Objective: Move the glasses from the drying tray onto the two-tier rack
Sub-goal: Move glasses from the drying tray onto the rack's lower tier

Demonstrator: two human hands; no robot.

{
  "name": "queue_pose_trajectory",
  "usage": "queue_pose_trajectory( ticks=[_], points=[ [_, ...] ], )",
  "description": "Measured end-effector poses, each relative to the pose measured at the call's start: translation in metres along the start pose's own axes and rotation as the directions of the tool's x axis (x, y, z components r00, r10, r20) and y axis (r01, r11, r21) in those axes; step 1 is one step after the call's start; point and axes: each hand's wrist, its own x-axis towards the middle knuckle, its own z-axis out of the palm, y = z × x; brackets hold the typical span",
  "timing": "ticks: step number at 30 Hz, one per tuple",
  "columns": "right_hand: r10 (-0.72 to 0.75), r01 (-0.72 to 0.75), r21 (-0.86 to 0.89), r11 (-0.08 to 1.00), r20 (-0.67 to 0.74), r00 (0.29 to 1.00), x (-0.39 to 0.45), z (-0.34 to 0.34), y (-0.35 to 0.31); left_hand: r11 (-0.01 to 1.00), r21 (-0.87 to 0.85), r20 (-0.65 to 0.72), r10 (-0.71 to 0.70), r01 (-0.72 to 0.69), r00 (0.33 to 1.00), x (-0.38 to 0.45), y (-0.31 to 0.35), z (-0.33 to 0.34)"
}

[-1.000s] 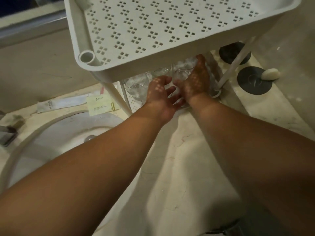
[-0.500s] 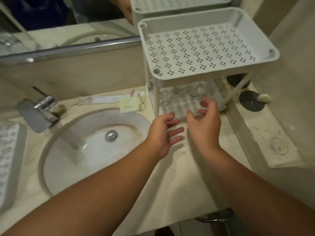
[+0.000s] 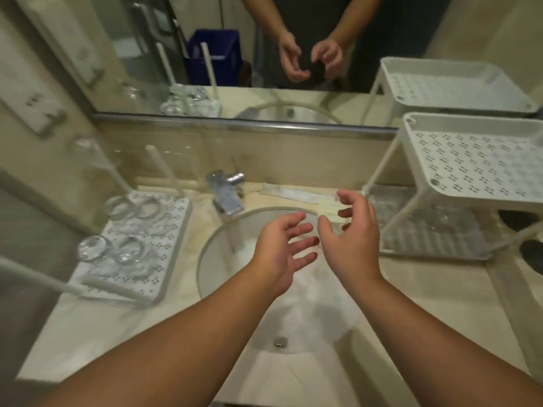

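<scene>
The white perforated drying tray (image 3: 169, 245) lies on the counter at the left with several clear glasses (image 3: 92, 248) standing on it. At the right stands the white two-tier rack (image 3: 476, 160); its upper shelf is bare and its lower shelf (image 3: 426, 242) holds blurred clear glasses (image 3: 440, 221). My left hand (image 3: 282, 248) and my right hand (image 3: 349, 233) hover over the sink, between tray and rack, both with fingers spread and nothing in them.
A round white sink (image 3: 282, 289) with a chrome tap (image 3: 226, 189) fills the middle of the marble counter. A mirror (image 3: 264, 54) runs along the back wall. Paper packets (image 3: 293, 192) lie behind the sink. Dark round coasters (image 3: 529, 254) sit at the far right.
Both hands have drawn back out of the rack's lower shelf, empty, and moved left over the sink. The view has swung left, bringing the drying tray into sight.
</scene>
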Motion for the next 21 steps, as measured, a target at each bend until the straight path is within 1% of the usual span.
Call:
queue_pose_trajectory(
  ticks=[6, 8, 10, 16, 19, 21],
  points=[
    [-0.112, 0.105, 0.053, 0.993, 0.134, 0.985, 0.001, 0.075, -0.069, 0.981, -0.164, -0.061, 0.098, -0.107, 0.993, -0.029, 0.065, -0.064],
    [-0.173, 0.162, 0.079, 0.984, 0.168, 0.97, 0.0, 0.098, -0.091, 0.965, -0.223, -0.075, 0.125, -0.139, 0.989, -0.039, 0.085, -0.085],
    [-0.228, 0.211, 0.096, 0.973, 0.224, 0.948, -0.001, 0.121, -0.112, 0.948, -0.268, -0.103, 0.15, -0.173, 0.983, -0.048, 0.104, -0.105],
    [-0.281, 0.284, 0.055, 0.957, 0.409, 0.868, 0.002, 0.193, -0.164, 0.881, -0.385, -0.194, 0.213, -0.275, 0.957, -0.063, 0.155, -0.163],
    [-0.326, 0.352, 0.026, 0.936, 0.443, 0.835, 0.007, 0.229, -0.181, 0.845, -0.427, -0.243, 0.235, -0.322, 0.941, -0.064, 0.177, -0.191],
    [-0.363, 0.399, 0.026, 0.917, 0.468, 0.806, 0.012, 0.252, -0.19, 0.842, -0.402, -0.28, 0.26, -0.359, 0.924, -0.062, 0.191, -0.209]
  ],
)
